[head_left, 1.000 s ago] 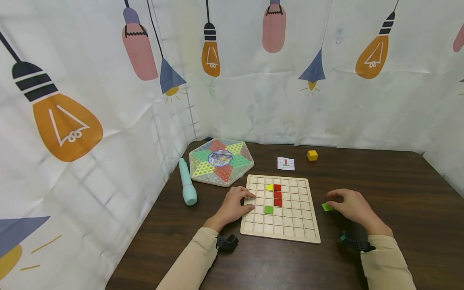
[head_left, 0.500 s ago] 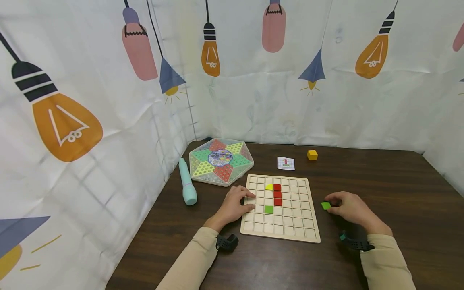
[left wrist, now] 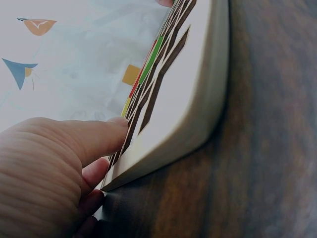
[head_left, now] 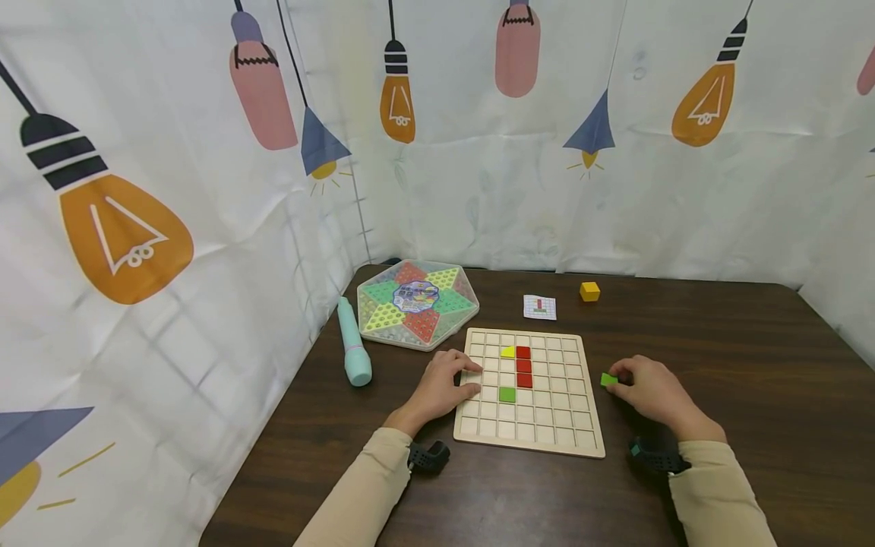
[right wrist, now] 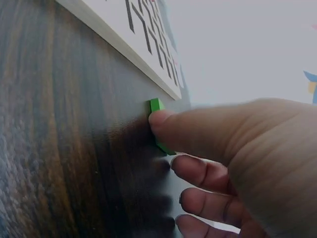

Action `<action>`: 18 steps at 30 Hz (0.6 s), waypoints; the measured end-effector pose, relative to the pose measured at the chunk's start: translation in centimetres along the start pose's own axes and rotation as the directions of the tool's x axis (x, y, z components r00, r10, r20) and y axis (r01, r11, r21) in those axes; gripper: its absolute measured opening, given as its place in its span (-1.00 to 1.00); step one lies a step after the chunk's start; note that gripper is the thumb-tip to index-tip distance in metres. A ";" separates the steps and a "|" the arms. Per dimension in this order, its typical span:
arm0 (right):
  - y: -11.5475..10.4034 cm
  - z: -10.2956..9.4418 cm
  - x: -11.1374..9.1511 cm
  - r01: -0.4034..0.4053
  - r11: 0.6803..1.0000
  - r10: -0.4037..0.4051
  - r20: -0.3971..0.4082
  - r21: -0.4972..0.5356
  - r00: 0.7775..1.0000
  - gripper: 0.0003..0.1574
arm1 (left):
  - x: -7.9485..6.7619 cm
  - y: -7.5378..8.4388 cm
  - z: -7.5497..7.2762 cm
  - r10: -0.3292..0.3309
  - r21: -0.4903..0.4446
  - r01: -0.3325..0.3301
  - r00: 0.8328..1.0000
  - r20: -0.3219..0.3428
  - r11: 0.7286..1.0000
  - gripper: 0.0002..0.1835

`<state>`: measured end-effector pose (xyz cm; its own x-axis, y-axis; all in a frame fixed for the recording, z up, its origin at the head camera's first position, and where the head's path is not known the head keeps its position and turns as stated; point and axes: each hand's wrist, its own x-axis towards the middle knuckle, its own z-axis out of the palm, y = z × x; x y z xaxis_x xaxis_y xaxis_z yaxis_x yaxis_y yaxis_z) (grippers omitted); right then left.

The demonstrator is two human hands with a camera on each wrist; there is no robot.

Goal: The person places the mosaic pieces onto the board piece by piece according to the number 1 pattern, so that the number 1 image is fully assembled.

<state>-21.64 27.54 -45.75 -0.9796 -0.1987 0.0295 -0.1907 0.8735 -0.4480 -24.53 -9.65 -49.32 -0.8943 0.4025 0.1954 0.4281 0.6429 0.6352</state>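
My right hand point(head_left: 648, 387) pinches a small flat green tile point(head_left: 608, 379) between thumb and fingers, just right of the board. In the right wrist view the thumb covers the middle of the green tile point(right wrist: 156, 105); the other fingers are loosely bent. My left hand point(head_left: 440, 384) rests on the left edge of a wooden grid board point(head_left: 547, 425), its thumb on the top face in the left wrist view. A column of red tiles point(head_left: 523, 366), a yellow tile point(head_left: 508, 352) and a green one point(head_left: 507, 395) lie on the grid.
Behind the board lie a printed pattern card point(head_left: 539, 308) and a yellow cube point(head_left: 589, 292). A hexagonal Chinese checkers set point(head_left: 417, 304) and a pale turquoise microphone-shaped object point(head_left: 354, 346) are at the back left of the dark wooden table point(head_left: 752, 365).
My right hand has lifted the green tile, turned it in the fingers and moved slightly left towards the board. The left hand has stayed still on the board.
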 end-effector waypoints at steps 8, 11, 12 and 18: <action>-0.4 0.5 0.2 0.019 1.000 -0.019 -0.037 0.008 0.999 -0.63 | -0.1 0.0 0.0 0.000 -0.012 0.000 1.000 -0.003 1.000 -0.75; -0.6 0.8 0.3 0.031 0.999 -0.030 -0.050 0.029 0.998 -0.62 | -0.1 0.0 0.0 -0.002 -0.011 0.002 1.000 -0.003 1.000 -0.75; -0.7 0.9 0.3 0.035 0.999 -0.033 -0.052 0.035 0.998 -0.61 | -0.1 0.0 0.0 -0.004 -0.010 0.004 1.000 -0.003 1.000 -0.75; -1.1 1.2 0.5 0.056 0.997 -0.052 -0.066 0.052 0.996 -0.63 | -0.1 0.1 -0.1 -0.013 -0.018 0.013 1.000 0.000 1.000 -0.75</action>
<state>-21.84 25.95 -46.36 -0.9704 -0.2144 0.1114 -0.2413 0.8366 -0.4919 -24.35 -9.68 -49.17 -0.8997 0.3943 0.1874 0.4143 0.6360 0.6510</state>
